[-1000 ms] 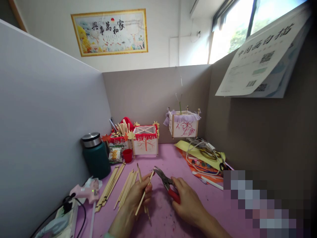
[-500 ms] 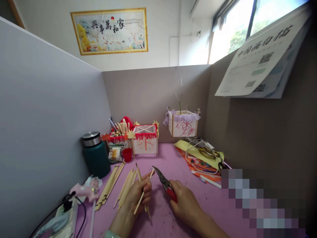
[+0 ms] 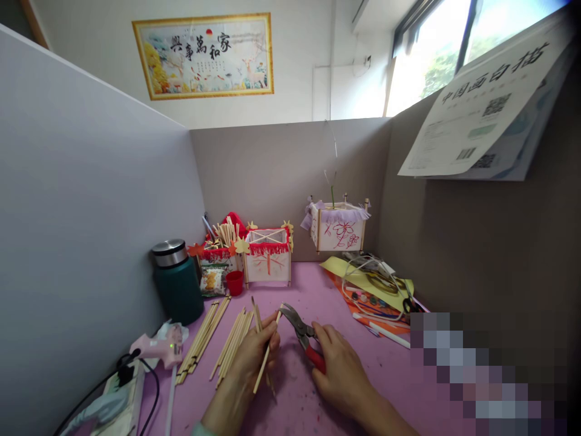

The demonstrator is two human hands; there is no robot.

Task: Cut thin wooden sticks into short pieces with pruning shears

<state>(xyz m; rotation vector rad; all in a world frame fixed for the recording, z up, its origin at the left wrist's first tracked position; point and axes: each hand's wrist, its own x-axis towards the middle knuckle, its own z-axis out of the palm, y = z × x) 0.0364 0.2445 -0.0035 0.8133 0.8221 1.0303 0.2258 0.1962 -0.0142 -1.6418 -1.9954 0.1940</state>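
One pair of red-handled pliers (image 3: 303, 336), two white paper box lanterns (image 3: 267, 260), one dark green steel-lidded flask (image 3: 177, 289), one small red cup (image 3: 234, 283), two rows of thin bamboo sticks (image 3: 202, 339)

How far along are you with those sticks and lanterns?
Looks done: a red-fringed lantern and a purple-fringed lantern stand at the back. In hand: the left hand holds a stick; the right hand puts red-handled pliers at its tip. Likely left: bundles of loose sticks lying on the purple mat.
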